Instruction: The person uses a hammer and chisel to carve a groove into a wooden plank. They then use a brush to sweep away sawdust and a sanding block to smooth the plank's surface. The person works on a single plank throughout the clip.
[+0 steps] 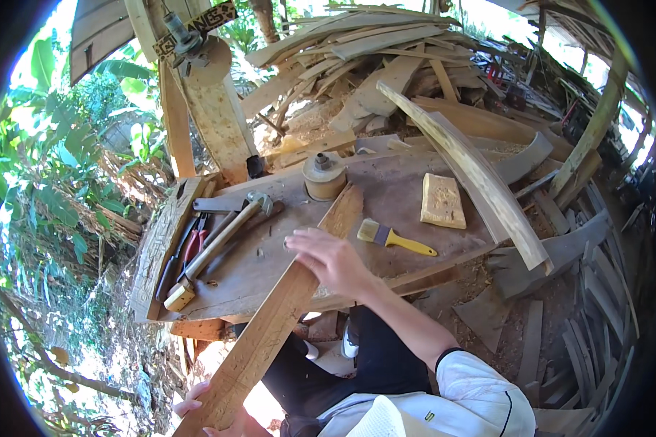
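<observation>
A long wooden plank (266, 331) slants from the bottom left up across the workbench (270, 251). Near the lower edge my left hand (222, 422) is closed around its near end, fingers on one side and the palm on the other. My right hand (333, 264) lies across the upper part, fingers stretched out past the plank's left edge. The plank's far end reaches the bench beside a round wooden drum (324, 178) with a metal bolt on top. Right of my right hand lies a brush (397, 238) with a yellow handle.
At the bench's left lie a hammer (222, 244) and red-handled pliers (194, 244). A small wooden block (442, 201) sits on the right. One long pale strip (466, 171) juts over the right edge. Wood scraps (357, 58) pile up behind; a post (211, 109) stands back left.
</observation>
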{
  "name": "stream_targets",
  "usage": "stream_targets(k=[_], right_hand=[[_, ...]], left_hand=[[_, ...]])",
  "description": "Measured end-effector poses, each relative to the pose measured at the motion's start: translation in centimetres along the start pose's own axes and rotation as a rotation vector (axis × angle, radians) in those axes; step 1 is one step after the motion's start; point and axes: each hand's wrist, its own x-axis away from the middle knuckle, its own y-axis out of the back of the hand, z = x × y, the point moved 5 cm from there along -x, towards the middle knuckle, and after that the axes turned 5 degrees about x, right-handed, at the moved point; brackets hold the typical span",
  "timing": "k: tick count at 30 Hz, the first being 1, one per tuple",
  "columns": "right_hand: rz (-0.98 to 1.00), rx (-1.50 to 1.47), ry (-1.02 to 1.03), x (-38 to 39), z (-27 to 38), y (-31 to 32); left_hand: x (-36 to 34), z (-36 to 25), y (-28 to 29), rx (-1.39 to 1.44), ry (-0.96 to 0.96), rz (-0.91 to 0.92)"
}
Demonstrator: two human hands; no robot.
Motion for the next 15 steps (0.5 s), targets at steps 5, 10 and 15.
stream_targets(k=[5,10,15], right_hand=[[0.067,-0.049,0.177,1.2,-0.1,-1.5],[-0.032,0.085,-0.042,2.2,-1.4,-1.4],[0.070,-0.067,0.235,1.6,0.6,-0.9]], left_hand=[[2.9,-0.6,1.6,0.077,0.070,0.042],[3.7,0.1,0.4,-0.015,-0.097,0.001],[1.7,-0.8,1.3,-0.062,-0.085,0.225]])
